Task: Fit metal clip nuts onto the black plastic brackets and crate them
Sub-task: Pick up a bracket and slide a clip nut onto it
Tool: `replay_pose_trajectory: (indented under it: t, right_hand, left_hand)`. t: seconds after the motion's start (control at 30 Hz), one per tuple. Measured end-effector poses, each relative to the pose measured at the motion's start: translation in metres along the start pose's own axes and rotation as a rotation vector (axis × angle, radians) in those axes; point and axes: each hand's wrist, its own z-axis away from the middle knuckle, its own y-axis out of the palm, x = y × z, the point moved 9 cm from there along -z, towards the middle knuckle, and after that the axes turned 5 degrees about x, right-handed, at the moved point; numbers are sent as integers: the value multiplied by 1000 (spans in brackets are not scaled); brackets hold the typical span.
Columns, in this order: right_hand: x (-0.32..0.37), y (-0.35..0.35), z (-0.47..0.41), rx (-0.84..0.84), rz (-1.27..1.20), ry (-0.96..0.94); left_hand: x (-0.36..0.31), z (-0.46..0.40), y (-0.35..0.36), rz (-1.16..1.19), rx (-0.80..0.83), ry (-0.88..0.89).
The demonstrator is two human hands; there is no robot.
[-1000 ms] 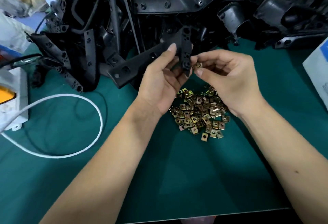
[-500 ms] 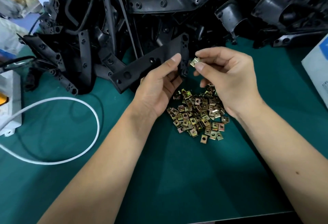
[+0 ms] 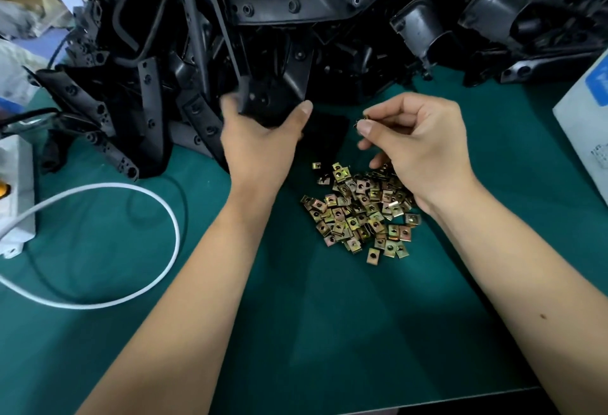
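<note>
While the left hand (image 3: pixel 260 138) grips a black plastic bracket (image 3: pixel 273 99) at the near edge of the heaped bracket pile (image 3: pixel 329 20), the right hand (image 3: pixel 418 138) pinches one clip nut (image 3: pixel 362 120) between thumb and forefinger, just beside it. Loose clip nuts (image 3: pixel 358 210) lie heaped on the green mat (image 3: pixel 329 332), under the right palm. White cable (image 3: pixel 131 191) loops left.
</note>
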Motion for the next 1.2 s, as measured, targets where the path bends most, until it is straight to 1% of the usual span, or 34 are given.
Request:
replay_pose_trajectory:
  t: [0.03, 0.1, 0.17, 0.2, 0.23, 0.27, 0.3, 0.33, 0.37, 0.4, 0.43, 0.5, 0.6, 0.7, 0.8, 0.97, 1.07, 1.2]
  right_hand:
    - [0, 1, 0, 10, 4, 7]
    - [0, 4, 1, 27, -2, 16]
    - [0, 5, 2, 33, -17, 23]
    - [1, 6, 2, 36, -26, 25]
    - [2, 6, 3, 42, -42, 27]
    - [3, 7, 3, 49, -69, 31]
    - [3, 8, 3, 56, -103, 36]
    - [3, 9, 3, 63, -138, 44]
    - [3, 10, 3, 69, -169, 53]
    - [3, 10, 3, 75, -195, 64]
    - [2, 11, 3, 83, -218, 78]
    - [0, 12, 4, 105, -265, 114]
    - [-2, 13, 4, 141, -338, 162]
    - [-2, 16, 5, 180, -409, 184]
    - [-4, 17, 5, 177, -417, 201]
    - [-7, 14, 4, 135, -392, 192]
    - [-5, 14, 4, 118, -376, 157]
    - [-4, 17, 3, 122, -384, 148]
  left_hand:
    - [-16, 3, -10, -165, -88, 126]
    - [-51, 17, -23, -414, -248, 392]
    - [-80, 36, -34, -581, -459, 572]
    - [-92, 45, -38, -621, -559, 653]
    - [-101, 54, -37, -631, -604, 763]
    - [-106, 58, -32, -592, -557, 891]
    - [-107, 57, -22, -529, -416, 985]
    - [-104, 52, -10, -469, -231, 1000]
    - [-96, 47, 4, -429, -60, 946]
    - [-87, 42, 18, -407, 70, 862]
    - [-78, 39, 29, -391, 156, 782]
    - [-61, 36, 40, -314, 243, 654]
    - [-41, 27, 44, -105, 352, 462]
    - [-38, 26, 48, -3, 450, 393]
    - [-39, 27, 49, -18, 470, 374]
    - [-45, 35, 51, -267, 340, 478]
    - [-51, 39, 51, -333, 286, 541]
    - [-57, 43, 51, -376, 256, 595]
